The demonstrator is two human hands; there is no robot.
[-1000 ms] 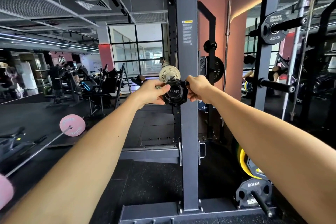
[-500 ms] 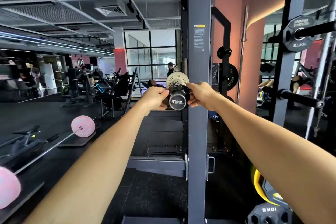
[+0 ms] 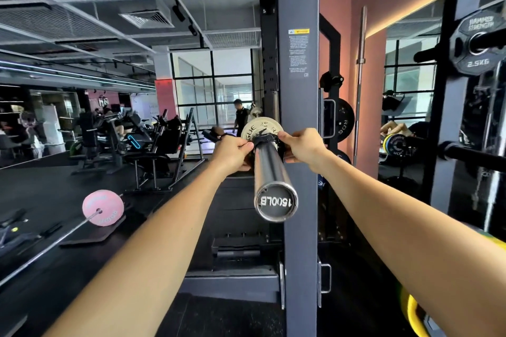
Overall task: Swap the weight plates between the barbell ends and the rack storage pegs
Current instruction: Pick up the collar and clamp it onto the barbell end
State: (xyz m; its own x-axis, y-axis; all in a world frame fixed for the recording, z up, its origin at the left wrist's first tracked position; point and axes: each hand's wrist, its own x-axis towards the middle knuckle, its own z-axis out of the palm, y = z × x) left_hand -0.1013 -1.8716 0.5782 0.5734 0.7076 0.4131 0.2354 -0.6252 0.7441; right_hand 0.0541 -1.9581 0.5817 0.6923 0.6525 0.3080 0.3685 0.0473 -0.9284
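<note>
A: What's nearest to me?

B: The chrome barbell sleeve, pointing straight at the camera; its end cap reads 1500LB, upside down. It runs away from me along the grey rack upright.

A: And my hands?

B: Both are out at the far end of the sleeve. My left hand has its fingers curled onto the black collar from the left side, and my right hand pinches the same collar from the right. Both grips are closed on it.

A: Where is the plate?

B: Just behind the collar, a small pale weight plate sits on the sleeve, seemingly against the collar. Part of its lettering shows above my knuckles.

A: Anything on the pegs?

B: On the right, a black 2.5KG plate hangs on a storage peg high up on another upright. A bare peg sticks out lower down.

A: Farther off?

B: To the left, a pink plate on another bar rests on the dark floor. Behind it stand benches, and a person by the windows.
</note>
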